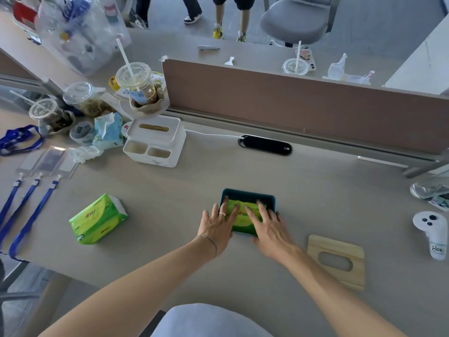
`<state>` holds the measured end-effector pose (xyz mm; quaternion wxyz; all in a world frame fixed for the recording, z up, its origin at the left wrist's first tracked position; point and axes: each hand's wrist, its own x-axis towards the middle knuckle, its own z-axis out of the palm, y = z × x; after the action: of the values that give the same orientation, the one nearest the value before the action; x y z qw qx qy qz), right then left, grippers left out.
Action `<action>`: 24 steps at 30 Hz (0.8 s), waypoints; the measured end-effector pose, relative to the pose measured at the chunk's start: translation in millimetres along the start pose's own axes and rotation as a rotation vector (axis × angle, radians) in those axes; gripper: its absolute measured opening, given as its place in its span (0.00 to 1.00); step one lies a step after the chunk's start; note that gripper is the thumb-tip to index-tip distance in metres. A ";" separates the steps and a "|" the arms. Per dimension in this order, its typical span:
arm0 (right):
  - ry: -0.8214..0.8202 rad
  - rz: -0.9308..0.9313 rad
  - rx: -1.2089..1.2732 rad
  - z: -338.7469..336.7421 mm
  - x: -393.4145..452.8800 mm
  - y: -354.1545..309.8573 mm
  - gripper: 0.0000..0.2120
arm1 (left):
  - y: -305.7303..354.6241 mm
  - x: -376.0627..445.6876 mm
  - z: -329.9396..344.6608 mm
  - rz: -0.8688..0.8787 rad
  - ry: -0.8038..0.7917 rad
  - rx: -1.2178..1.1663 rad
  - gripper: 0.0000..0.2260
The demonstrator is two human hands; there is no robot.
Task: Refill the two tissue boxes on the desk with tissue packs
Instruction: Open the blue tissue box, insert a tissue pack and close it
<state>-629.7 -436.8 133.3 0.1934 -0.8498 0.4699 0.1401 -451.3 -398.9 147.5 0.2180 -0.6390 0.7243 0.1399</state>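
Note:
A dark teal tissue box [247,193] stands open-topped at the desk's middle, with a green tissue pack [243,210] lying inside it. My left hand [217,223] and my right hand [266,226] both rest flat on that pack, fingers spread, pressing on it. The box's wooden lid [336,260] with an oval slot lies on the desk to the right. A second green tissue pack [98,219] lies loose to the left. A white tissue box [155,142] with two front compartments and its lid on stands further back left.
Drink cups [136,85], a blue wipes pack [108,130] and crumpled plastic crowd the back left. Blue lanyards with badge holders [31,198] lie at the left edge. A white controller [432,233] sits at the right. A brown divider [303,98] runs across the back.

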 end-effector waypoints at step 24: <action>0.219 0.744 0.536 78.6 -142.4 175.8 0.34 | 207.1 24.9 -14.7 0.149 -0.154 -0.636 0.31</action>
<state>-858.0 -379.6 88.8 0.2918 -0.5535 0.7799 -0.0170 -659.8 -397.6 132.2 0.0509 -0.6079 0.6704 0.4224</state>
